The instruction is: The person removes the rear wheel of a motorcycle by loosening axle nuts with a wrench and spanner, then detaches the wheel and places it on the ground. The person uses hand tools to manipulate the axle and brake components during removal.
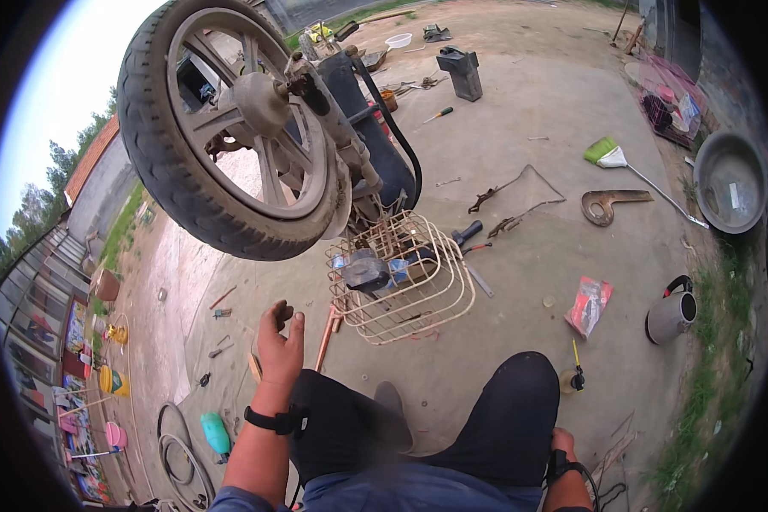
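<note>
An upturned scooter or electric bike stands before me, its front wheel (230,128) with a worn black tyre raised at the upper left. A rusty wire basket (452,299) hangs low at its front, with a dark rounded part (366,271) among the wires. My left hand (282,346) is held up below the wheel and left of the basket, touching neither. Its fingers are partly curled, the thumb stands apart, and nothing shows in it. My right hand (563,441) is down beside my right thigh, its fingers mostly hidden.
On the concrete right of the basket lie a red packet (589,307), a rusty hooked plate (610,205), a green brush (608,154) and a metal kettle (672,316). A grey basin (731,182) stands farther right. A green bottle (216,433) and hose (172,444) lie at lower left.
</note>
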A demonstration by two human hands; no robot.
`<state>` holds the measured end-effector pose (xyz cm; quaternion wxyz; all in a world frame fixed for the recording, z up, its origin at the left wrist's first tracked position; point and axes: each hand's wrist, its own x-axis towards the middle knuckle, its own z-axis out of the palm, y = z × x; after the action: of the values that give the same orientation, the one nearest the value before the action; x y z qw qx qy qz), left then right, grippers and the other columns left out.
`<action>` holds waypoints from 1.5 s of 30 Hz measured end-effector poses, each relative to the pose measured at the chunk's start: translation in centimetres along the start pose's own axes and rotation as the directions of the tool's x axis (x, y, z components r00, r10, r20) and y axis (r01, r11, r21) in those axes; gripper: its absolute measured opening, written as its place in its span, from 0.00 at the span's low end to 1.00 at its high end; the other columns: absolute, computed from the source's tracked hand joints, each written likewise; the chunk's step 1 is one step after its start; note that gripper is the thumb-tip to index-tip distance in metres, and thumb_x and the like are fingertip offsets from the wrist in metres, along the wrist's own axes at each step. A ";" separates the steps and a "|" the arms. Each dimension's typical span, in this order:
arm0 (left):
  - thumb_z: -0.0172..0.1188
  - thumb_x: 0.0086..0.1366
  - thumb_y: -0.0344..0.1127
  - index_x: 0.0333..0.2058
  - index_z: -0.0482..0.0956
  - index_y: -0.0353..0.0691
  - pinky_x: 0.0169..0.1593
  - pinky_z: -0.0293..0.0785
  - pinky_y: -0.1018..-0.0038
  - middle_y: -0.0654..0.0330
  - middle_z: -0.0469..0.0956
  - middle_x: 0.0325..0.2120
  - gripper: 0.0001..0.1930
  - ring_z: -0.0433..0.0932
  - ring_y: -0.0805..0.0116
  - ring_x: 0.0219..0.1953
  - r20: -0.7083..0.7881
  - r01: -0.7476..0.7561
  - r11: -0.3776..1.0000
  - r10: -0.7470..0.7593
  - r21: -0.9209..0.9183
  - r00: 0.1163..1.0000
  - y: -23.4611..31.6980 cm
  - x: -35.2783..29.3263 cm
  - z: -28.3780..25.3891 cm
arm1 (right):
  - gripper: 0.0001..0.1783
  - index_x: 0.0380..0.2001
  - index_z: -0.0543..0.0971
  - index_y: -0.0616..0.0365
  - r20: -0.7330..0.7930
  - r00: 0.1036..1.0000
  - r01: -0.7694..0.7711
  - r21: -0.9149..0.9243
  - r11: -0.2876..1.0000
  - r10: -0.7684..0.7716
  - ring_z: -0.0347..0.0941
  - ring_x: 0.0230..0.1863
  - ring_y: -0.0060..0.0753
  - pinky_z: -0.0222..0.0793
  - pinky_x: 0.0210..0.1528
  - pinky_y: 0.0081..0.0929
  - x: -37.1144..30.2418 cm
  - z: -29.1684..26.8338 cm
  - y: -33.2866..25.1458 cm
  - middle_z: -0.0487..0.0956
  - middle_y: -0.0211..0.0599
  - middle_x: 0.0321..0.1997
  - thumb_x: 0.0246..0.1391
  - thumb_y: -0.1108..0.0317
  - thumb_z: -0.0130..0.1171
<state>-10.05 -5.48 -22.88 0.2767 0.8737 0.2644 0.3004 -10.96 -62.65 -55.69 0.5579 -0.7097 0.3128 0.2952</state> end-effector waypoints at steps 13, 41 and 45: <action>0.64 0.65 0.45 0.48 0.78 0.27 0.51 0.77 0.67 0.44 0.83 0.40 0.24 0.83 0.58 0.44 0.268 0.349 0.923 -0.382 0.163 0.884 -6.5 -3.4 0.7 | 0.15 0.41 0.80 0.61 -0.004 1.000 0.011 -0.014 1.000 -0.011 0.75 0.21 0.36 0.69 0.20 0.32 -0.2 0.3 -0.2 0.79 0.40 0.29 0.58 0.64 0.51; 0.63 0.64 0.43 0.47 0.79 0.27 0.50 0.77 0.68 0.45 0.84 0.39 0.23 0.84 0.58 0.43 0.284 0.383 0.919 -0.393 0.091 0.875 -8.1 -3.6 1.2 | 0.12 0.35 0.79 0.62 0.000 0.999 0.044 -0.037 0.998 -0.044 0.73 0.19 0.35 0.69 0.19 0.32 -0.3 0.8 -1.5 0.78 0.39 0.26 0.57 0.65 0.52; 0.63 0.64 0.43 0.46 0.80 0.27 0.49 0.77 0.68 0.45 0.84 0.38 0.22 0.84 0.58 0.43 0.272 0.371 0.924 -0.381 0.089 0.884 -8.5 -3.6 1.3 | 0.12 0.34 0.79 0.62 -0.001 0.999 0.047 -0.037 0.998 -0.047 0.73 0.19 0.35 0.68 0.19 0.32 -0.5 0.7 -1.8 0.77 0.39 0.26 0.57 0.65 0.52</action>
<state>-14.13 -2.18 -30.58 0.3499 0.8443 0.3913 0.1079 -9.98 -61.54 -54.35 0.5511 -0.7273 0.2912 0.2873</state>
